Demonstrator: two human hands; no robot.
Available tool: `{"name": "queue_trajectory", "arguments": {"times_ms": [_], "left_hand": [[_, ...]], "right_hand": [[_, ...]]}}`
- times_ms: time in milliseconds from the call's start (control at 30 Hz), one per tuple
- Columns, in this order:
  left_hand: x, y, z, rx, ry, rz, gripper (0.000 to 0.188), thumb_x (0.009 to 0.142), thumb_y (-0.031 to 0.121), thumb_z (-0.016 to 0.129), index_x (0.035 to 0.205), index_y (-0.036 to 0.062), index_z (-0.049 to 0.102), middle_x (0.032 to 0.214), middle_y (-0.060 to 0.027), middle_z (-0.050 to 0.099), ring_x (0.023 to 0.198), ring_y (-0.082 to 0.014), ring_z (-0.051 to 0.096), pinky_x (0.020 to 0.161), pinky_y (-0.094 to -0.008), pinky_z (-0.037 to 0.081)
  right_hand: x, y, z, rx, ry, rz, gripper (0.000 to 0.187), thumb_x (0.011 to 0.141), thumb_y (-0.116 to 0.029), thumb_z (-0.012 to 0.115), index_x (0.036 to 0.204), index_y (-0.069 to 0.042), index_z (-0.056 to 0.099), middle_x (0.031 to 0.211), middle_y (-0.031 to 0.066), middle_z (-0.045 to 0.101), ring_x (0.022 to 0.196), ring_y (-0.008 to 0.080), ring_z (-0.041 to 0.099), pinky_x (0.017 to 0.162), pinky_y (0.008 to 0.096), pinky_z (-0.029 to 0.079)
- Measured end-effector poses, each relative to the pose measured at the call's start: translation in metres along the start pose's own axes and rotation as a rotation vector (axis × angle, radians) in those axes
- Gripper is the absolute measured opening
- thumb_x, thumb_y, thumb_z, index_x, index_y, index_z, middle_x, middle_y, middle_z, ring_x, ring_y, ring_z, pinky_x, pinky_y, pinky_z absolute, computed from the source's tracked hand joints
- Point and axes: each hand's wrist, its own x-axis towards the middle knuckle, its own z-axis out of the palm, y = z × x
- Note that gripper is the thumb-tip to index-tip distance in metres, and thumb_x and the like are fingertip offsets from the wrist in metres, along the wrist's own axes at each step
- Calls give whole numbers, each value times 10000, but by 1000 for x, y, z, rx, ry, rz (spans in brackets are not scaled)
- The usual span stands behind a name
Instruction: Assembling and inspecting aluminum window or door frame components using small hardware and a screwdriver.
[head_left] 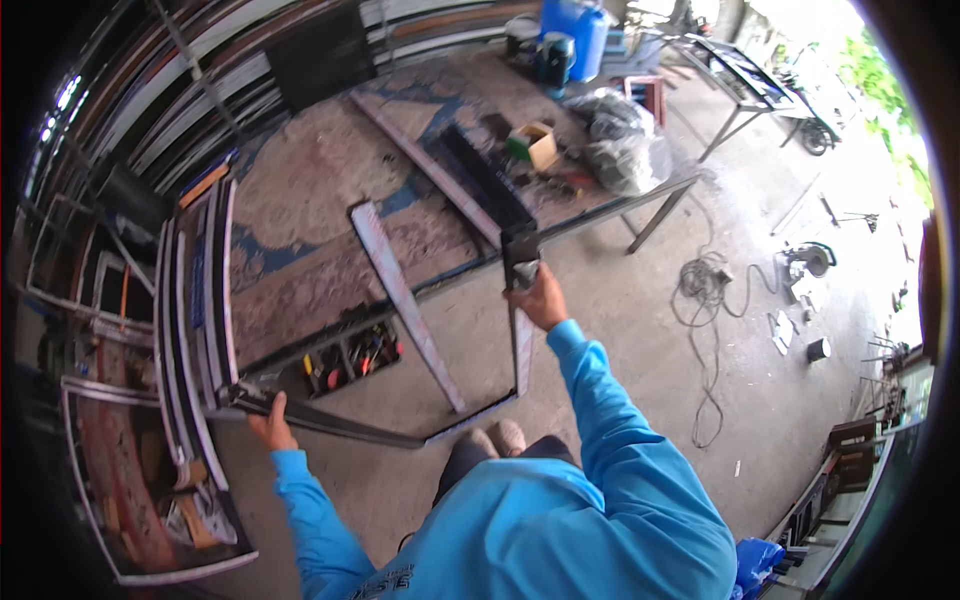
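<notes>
I hold a dark metal frame (340, 428) in front of me at the edge of a workbench. My left hand (272, 427) is closed round its left end, thumb on top. My right hand (541, 298) grips its right end near the bench edge, where a small grey piece shows by the fingers. A pale film-covered bar (405, 305) slants from over the bench down to the frame's lower side. On the bench, a long pale strip (430, 165) and a dark profile (485, 180) run toward my right hand.
The worn workbench (310, 180) carries a small box (535, 147) and clear plastic wrap (625, 140). A tool tray (350, 362) sits below its front edge. Profiles stand upright at left. A coiled cable (705, 280) and a circular saw (812, 260) lie on the floor at right.
</notes>
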Motion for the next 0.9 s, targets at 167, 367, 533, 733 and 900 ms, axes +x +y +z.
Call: {"name": "queue_trajectory", "arguments": {"times_ms": [167, 367, 533, 733, 900], "left_hand": [[41, -5, 10, 131, 65, 46, 519, 725, 86, 766, 1181, -63, 569, 1120, -120, 617, 950, -214, 593, 861, -350, 478], [75, -4, 27, 136, -3, 136, 559, 779, 142, 737, 1243, -72, 508, 1179, -161, 597, 1013, -251, 595, 903, -355, 460], [106, -3, 46, 361, -61, -2, 673, 777, 270, 773, 1290, -66, 495, 1249, -205, 578, 1090, -301, 588, 945, -376, 435], [138, -35, 40, 650, -90, -71, 854, 795, 553, 678, 1313, -90, 461, 1305, -277, 508, 1177, -373, 524, 991, -418, 425], [40, -45, 32, 371, -67, 51, 398, 832, 318, 689, 1020, -32, 702, 1072, -178, 679, 962, -256, 615, 880, -354, 476]], "right_hand": [[19, 42, 20, -127, 40, -48, 714, 636, -222, 832, 1224, -31, 474, 1121, 196, 608, 1056, 342, 579, 922, 407, 457], [19, -5, 32, -318, -32, 185, 725, 671, -331, 788, 1235, -21, 453, 1127, 258, 595, 1074, 412, 566, 904, 433, 456], [34, 3, 31, -252, -4, 136, 678, 683, -328, 773, 1206, -14, 477, 1073, 241, 606, 1027, 397, 577, 884, 438, 453], [66, 16, 51, -339, -10, 233, 650, 701, -309, 739, 1229, -42, 470, 1130, 237, 559, 1078, 382, 564, 916, 464, 464], [94, 12, 63, -336, -85, 281, 605, 694, -300, 744, 1191, -74, 483, 1224, 230, 519, 1113, 420, 541, 926, 475, 471]]}}
